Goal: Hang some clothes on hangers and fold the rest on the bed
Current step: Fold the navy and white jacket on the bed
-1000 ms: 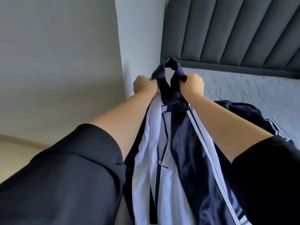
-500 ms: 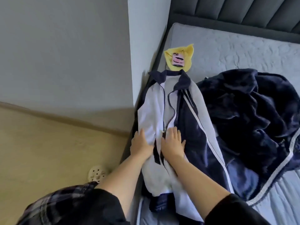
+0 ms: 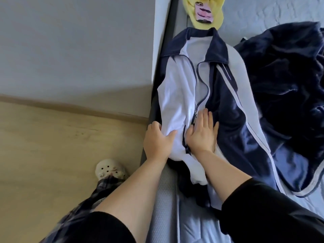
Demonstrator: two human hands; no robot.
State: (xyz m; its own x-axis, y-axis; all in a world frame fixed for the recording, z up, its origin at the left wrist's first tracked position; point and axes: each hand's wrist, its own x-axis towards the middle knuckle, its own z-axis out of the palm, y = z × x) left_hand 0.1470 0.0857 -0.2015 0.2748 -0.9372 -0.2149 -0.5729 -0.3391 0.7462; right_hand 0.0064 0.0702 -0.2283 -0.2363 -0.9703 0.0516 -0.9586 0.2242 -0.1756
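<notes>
Jacket point(image 3: 177, 95) hugs bed point(image 3: 166, 190) edge; left hand point(image 3: 157, 141) pinches its white front, right hand point(image 3: 201, 135) presses flat.

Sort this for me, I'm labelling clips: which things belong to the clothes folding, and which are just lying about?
In the job: jacket, gripped by the left hand and pressed by the right hand; dark clothes heap; bed.
Lying about: yellow cloth, untouched; shoe on the floor.

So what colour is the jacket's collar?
The jacket's collar is dark navy blue; the head view shows it best.
</notes>
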